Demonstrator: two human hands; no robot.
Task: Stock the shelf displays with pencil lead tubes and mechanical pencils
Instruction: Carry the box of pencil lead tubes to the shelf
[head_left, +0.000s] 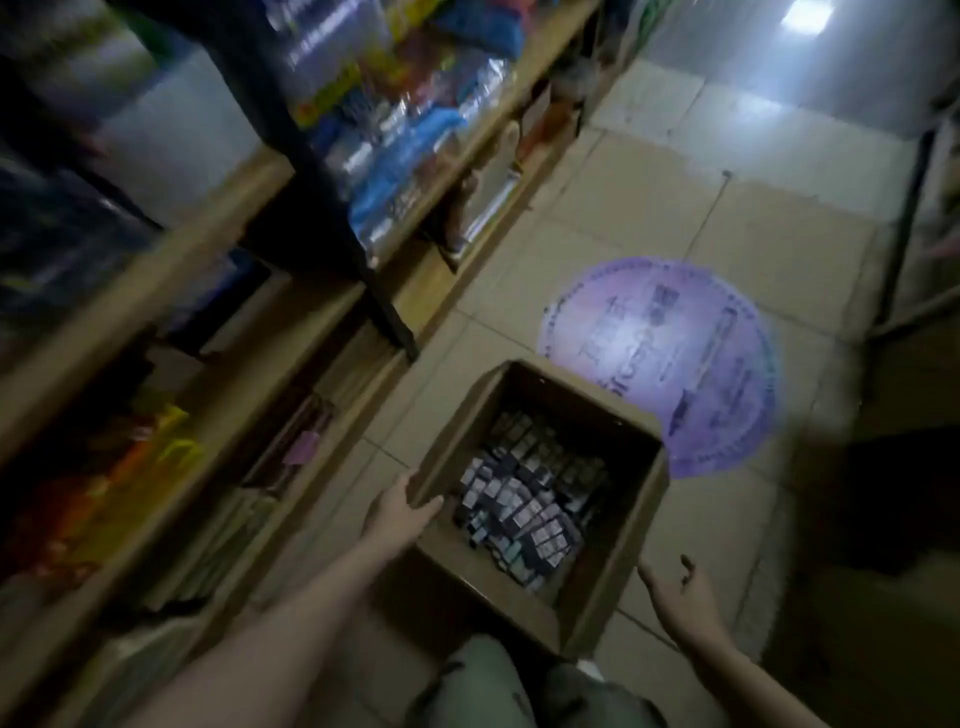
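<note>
Hands at an open brown cardboard box (597, 613) on the tiled floor: my left hand (400, 506) grips its left rim, thumb inside; my right hand (675, 587) hovers just beside its right wall, fingers loosely spread, empty. Small dark packets (530, 499) fill the box.

Dim, motion-blurred; ceiling-light glare on floor (675, 218)
</note>
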